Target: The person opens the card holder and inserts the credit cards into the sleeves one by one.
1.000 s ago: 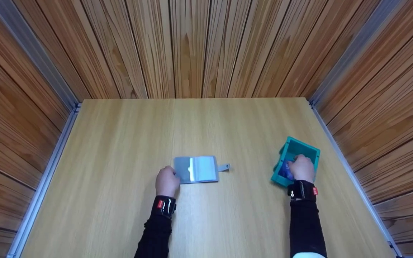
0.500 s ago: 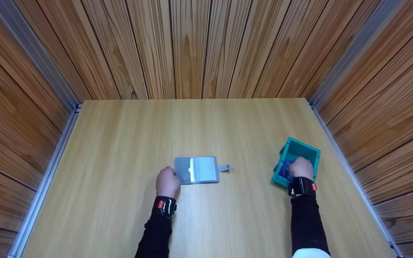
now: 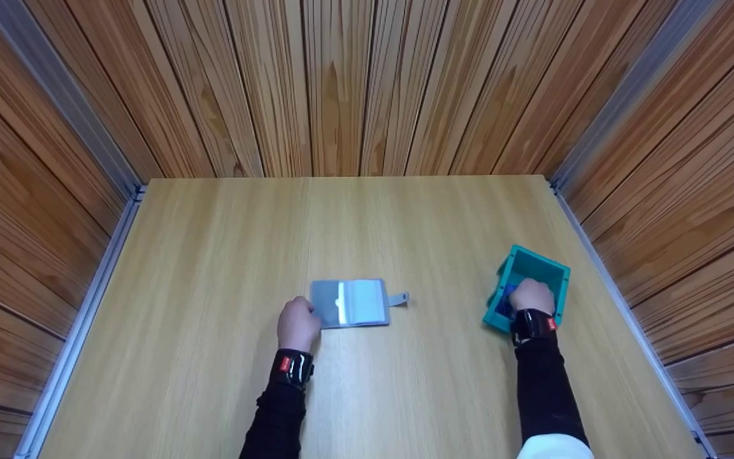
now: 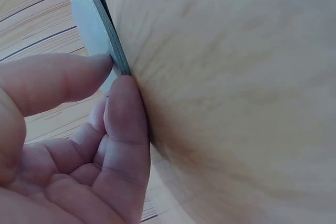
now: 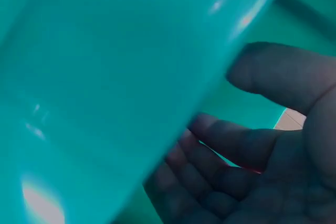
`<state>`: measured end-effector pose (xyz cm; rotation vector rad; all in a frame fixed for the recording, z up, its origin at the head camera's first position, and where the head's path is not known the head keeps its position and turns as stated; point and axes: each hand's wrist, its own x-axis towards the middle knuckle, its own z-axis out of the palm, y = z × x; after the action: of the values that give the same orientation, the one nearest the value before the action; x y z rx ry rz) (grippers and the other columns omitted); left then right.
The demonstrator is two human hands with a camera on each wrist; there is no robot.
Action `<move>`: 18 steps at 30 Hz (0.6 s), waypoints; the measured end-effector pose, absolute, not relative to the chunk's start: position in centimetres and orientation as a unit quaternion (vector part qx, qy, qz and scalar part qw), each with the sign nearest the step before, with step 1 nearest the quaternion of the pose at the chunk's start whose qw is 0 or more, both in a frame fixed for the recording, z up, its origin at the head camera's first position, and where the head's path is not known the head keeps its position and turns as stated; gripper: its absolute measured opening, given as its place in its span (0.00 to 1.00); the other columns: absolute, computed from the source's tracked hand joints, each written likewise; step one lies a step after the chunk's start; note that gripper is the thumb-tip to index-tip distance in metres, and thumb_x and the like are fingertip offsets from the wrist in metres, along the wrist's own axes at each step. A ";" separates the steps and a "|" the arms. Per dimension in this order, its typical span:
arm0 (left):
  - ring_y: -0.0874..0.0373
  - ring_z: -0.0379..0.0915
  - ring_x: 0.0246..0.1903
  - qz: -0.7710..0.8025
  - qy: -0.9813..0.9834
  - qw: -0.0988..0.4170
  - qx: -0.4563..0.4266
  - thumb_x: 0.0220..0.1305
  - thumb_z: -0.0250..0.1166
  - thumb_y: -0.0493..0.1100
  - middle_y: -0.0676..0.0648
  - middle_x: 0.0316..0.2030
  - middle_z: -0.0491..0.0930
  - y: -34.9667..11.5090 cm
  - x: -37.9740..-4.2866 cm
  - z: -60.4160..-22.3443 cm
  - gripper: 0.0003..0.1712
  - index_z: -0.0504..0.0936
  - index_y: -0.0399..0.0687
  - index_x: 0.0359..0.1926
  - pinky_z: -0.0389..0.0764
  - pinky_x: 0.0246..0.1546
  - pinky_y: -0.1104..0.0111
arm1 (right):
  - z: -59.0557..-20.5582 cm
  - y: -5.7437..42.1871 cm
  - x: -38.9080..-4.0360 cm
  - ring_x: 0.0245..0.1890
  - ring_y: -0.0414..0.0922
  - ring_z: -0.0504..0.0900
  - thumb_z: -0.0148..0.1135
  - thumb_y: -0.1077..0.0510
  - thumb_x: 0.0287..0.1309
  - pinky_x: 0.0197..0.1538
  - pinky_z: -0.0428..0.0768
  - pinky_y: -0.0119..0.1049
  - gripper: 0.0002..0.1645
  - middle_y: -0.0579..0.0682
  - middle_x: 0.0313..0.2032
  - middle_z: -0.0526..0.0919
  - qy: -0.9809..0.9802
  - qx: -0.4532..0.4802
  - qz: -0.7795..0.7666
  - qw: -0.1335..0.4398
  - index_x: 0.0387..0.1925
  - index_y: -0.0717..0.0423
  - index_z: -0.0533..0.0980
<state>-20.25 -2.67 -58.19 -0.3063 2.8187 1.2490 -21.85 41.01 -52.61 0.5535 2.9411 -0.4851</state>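
A grey-blue card holder (image 3: 367,303) lies unfolded on the table, its snap strap (image 3: 398,299) sticking out to the right. My left hand (image 3: 297,324) pinches its near left corner between thumb and index finger. The left wrist view shows the thin layered edge of the card holder (image 4: 97,11) at these fingertips. My right hand (image 3: 532,298) reaches down inside a teal bin (image 3: 513,252). Beside it in the bin, something blue (image 3: 506,305) is partly covered. Thumb and index finger of the right hand (image 5: 262,140) are apart, with the other fingertips hidden behind the bin's wall.
The light wood table (image 3: 246,229) extends to a plank wall (image 3: 335,89) at the back. Metal rails (image 3: 634,328) and more plank walls border both sides. The bin stands near the right rail, well apart from the card holder.
My right hand has shifted slightly left within the bin, and less of the blue thing shows beside it. The left hand and the card holder stay where they were.
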 end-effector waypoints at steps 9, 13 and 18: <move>0.51 0.67 0.26 0.399 0.913 0.009 -0.087 0.50 0.61 0.26 0.47 0.23 0.70 -2.7 -20.3 -58.3 0.05 0.75 0.37 0.24 0.70 0.28 0.58 | -53.2 41.1 -22.4 0.46 0.64 0.78 0.43 0.62 0.60 0.46 0.77 0.57 0.18 0.73 0.44 0.79 0.957 0.215 -0.174 0.086 0.32 0.69 0.78; 0.51 0.68 0.26 0.401 0.912 0.013 -0.089 0.51 0.61 0.27 0.47 0.24 0.72 -2.7 -20.3 -58.3 0.04 0.76 0.36 0.25 0.71 0.29 0.57 | -53.3 40.9 -22.5 0.48 0.65 0.77 0.40 0.62 0.62 0.48 0.76 0.58 0.20 0.74 0.47 0.77 0.951 0.231 -0.181 0.096 0.37 0.71 0.78; 0.50 0.70 0.28 0.405 0.909 0.017 -0.094 0.52 0.60 0.27 0.45 0.26 0.74 -2.7 -20.3 -58.3 0.02 0.78 0.34 0.28 0.73 0.32 0.56 | -53.2 40.8 -22.8 0.49 0.66 0.75 0.39 0.61 0.65 0.49 0.76 0.59 0.21 0.75 0.48 0.75 0.947 0.241 -0.181 0.115 0.41 0.71 0.77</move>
<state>-20.33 -2.75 -58.25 -0.2919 2.8251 1.2588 -22.75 40.77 -53.23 0.7053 2.7731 -0.5310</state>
